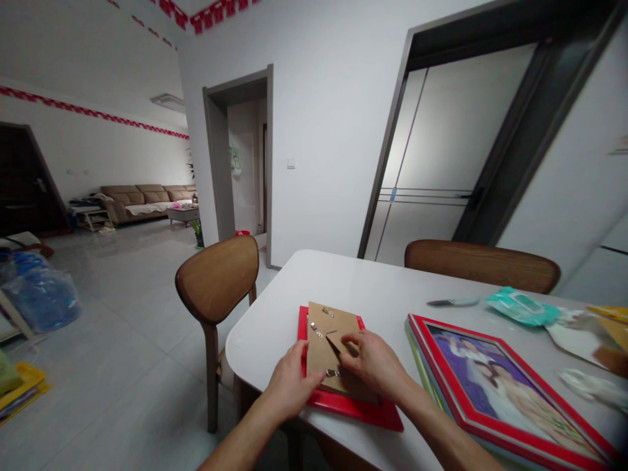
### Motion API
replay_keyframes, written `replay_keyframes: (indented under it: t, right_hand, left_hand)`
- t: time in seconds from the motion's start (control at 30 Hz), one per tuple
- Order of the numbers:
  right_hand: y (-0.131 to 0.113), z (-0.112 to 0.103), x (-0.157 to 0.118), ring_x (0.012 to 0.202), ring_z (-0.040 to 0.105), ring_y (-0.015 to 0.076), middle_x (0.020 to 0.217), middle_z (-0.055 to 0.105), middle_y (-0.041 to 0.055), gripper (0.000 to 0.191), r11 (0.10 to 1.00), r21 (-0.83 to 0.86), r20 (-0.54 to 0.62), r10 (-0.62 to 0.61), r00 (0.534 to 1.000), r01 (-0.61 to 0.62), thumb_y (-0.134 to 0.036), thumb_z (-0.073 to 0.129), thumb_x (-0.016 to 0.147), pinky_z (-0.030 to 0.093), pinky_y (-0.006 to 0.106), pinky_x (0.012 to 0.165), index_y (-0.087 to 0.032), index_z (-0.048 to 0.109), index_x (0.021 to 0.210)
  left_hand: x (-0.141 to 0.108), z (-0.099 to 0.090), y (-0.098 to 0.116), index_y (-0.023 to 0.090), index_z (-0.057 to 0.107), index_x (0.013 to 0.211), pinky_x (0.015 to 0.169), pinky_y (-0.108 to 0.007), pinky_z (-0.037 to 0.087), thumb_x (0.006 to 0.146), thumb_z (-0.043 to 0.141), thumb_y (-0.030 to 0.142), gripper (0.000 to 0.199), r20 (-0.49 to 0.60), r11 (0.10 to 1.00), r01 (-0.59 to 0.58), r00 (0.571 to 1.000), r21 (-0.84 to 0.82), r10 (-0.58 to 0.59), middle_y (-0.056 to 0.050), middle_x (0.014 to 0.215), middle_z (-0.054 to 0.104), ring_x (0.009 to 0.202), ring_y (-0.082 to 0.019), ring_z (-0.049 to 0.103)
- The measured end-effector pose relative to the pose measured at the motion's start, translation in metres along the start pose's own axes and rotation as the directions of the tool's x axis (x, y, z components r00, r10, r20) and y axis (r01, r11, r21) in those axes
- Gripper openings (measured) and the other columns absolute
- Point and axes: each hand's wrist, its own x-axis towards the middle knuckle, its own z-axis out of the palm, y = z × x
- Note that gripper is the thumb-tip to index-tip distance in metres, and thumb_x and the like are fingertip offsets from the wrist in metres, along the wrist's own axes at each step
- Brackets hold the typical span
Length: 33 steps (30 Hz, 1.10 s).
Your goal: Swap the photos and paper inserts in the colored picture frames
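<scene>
A small red picture frame (351, 407) lies face down at the table's near edge. On it sits a brown backing board (324, 350) with metal hangers and clips, reaching past the frame's far edge at a slight skew. My left hand (293, 384) grips the left side, thumb on the board near a metal clip (332, 373) and fingers along the red edge. From the right, my right hand (375, 361) has its fingers closed at a raised stand flap (333, 341) in the middle of the board. Part of the flap is hidden behind those fingers.
At right on the white table (343, 275) lies a larger red-framed photo (495, 379) on top of other frames. Beyond it are a knife (452, 302), a teal wipes pack (523, 306) and crumpled wrapping (591, 386). Wooden chairs (220, 278) stand at the table's far sides.
</scene>
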Motion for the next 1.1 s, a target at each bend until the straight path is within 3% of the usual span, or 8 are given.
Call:
replay_keyframes:
  t: [0.17, 0.27, 0.37, 0.57, 0.73, 0.9, 1.0, 1.1]
  right_hand:
    - [-0.029, -0.01, -0.005, 0.084, 0.054, 0.0191, 0.09, 0.061, 0.0082, 0.033, 0.996, 0.073, -0.048, -0.053, 0.997, 0.057, -0.029, 0.051, 0.062, 0.039, 0.026, 0.074, -0.017, 0.063, 0.09]
    - [-0.034, -0.01, -0.005, 0.084, 0.055, 0.0179, 0.095, 0.061, 0.008, 0.036, 0.978, 0.189, -0.068, -0.078, 0.995, 0.09, -0.035, 0.047, 0.069, 0.04, 0.027, 0.074, -0.016, 0.059, 0.097]
    - [-0.014, -0.007, -0.004, 0.081, 0.056, 0.0177, 0.099, 0.059, 0.0103, 0.041, 0.982, 0.188, -0.105, 0.004, 0.994, 0.016, -0.038, 0.043, 0.073, 0.041, 0.028, 0.074, -0.013, 0.055, 0.103]
    - [0.041, 0.013, -0.011, 0.084, 0.056, 0.025, 0.093, 0.059, 0.016, 0.043, 0.974, -0.088, -0.043, 0.207, 0.977, -0.21, -0.032, 0.043, 0.071, 0.039, 0.033, 0.073, -0.01, 0.052, 0.106]
    - [0.049, 0.023, -0.01, 0.086, 0.055, 0.0277, 0.094, 0.059, 0.0188, 0.048, 0.961, 0.024, -0.025, 0.277, 0.96, -0.277, -0.021, 0.044, 0.066, 0.038, 0.035, 0.074, -0.007, 0.046, 0.112]
    - [0.048, 0.013, -0.01, 0.077, 0.059, 0.0229, 0.087, 0.062, 0.0158, 0.054, 0.915, 0.163, -0.016, 0.376, 0.926, -0.369, -0.021, 0.04, 0.066, 0.041, 0.032, 0.068, -0.005, 0.038, 0.118]
    - [0.039, -0.002, -0.016, 0.061, 0.06, 0.0166, 0.078, 0.064, 0.0072, 0.062, 0.716, 0.561, 0.131, 0.418, 0.899, -0.415, -0.023, 0.035, 0.07, 0.044, 0.027, 0.057, -0.011, 0.019, 0.128]
    - [0.022, -0.019, -0.023, 0.051, 0.058, 0.0154, 0.069, 0.063, 0.0011, 0.072, 0.269, 0.883, 0.27, 0.382, 0.884, -0.385, -0.023, 0.042, 0.067, 0.045, 0.028, 0.051, -0.02, 0.009, 0.131]
  left_hand:
    - [0.01, 0.002, -0.006, 0.018, 0.045, 0.106, 0.073, -0.025, 0.045, 0.069, 0.05, 0.012, 0.038, -0.167, 0.92, 0.044, 0.979, -0.39, -0.117, -0.004, 0.093, 0.062, 0.084, -0.016, 0.059]
    - [0.014, -0.013, -0.015, 0.016, 0.041, 0.105, 0.061, -0.023, 0.047, 0.073, 0.044, 0.015, 0.032, -0.216, 0.897, 0.071, 0.959, -0.437, -0.182, -0.003, 0.083, 0.064, 0.071, -0.015, 0.062]
    - [0.013, -0.042, -0.032, 0.016, 0.04, 0.105, 0.057, -0.022, 0.046, 0.074, 0.044, 0.017, 0.031, -0.273, 0.896, 0.106, 0.931, -0.432, -0.241, -0.002, 0.078, 0.064, 0.065, -0.014, 0.061]
    - [0.007, -0.092, -0.068, 0.015, 0.043, 0.1, 0.053, -0.019, 0.044, 0.071, 0.045, 0.012, 0.03, -0.328, 0.926, 0.239, 0.884, -0.292, -0.332, -0.001, 0.073, 0.063, 0.061, -0.012, 0.06]
    - [0.007, -0.098, -0.075, 0.018, 0.051, 0.092, 0.059, -0.025, 0.043, 0.067, 0.051, 0.014, 0.026, -0.368, 0.939, 0.342, 0.869, -0.039, -0.332, 0.001, 0.066, 0.061, 0.065, -0.017, 0.059]
    - [0.006, -0.094, -0.065, 0.019, 0.052, 0.093, 0.087, -0.038, 0.031, 0.058, 0.059, 0.013, 0.036, -0.428, 0.934, 0.317, 0.876, 0.166, -0.221, -0.006, 0.095, 0.057, 0.099, -0.028, 0.047]
    - [0.007, -0.075, -0.041, 0.018, 0.05, 0.099, 0.094, -0.036, 0.023, 0.064, 0.054, 0.013, 0.035, -0.402, 0.953, 0.217, 0.908, 0.21, -0.118, -0.007, 0.109, 0.05, 0.109, -0.026, 0.038]
    - [0.012, -0.032, -0.003, 0.016, 0.047, 0.106, 0.092, -0.03, 0.029, 0.07, 0.053, 0.022, 0.037, -0.299, 0.978, 0.079, 0.954, 0.192, -0.018, -0.008, 0.109, 0.05, 0.105, -0.021, 0.042]
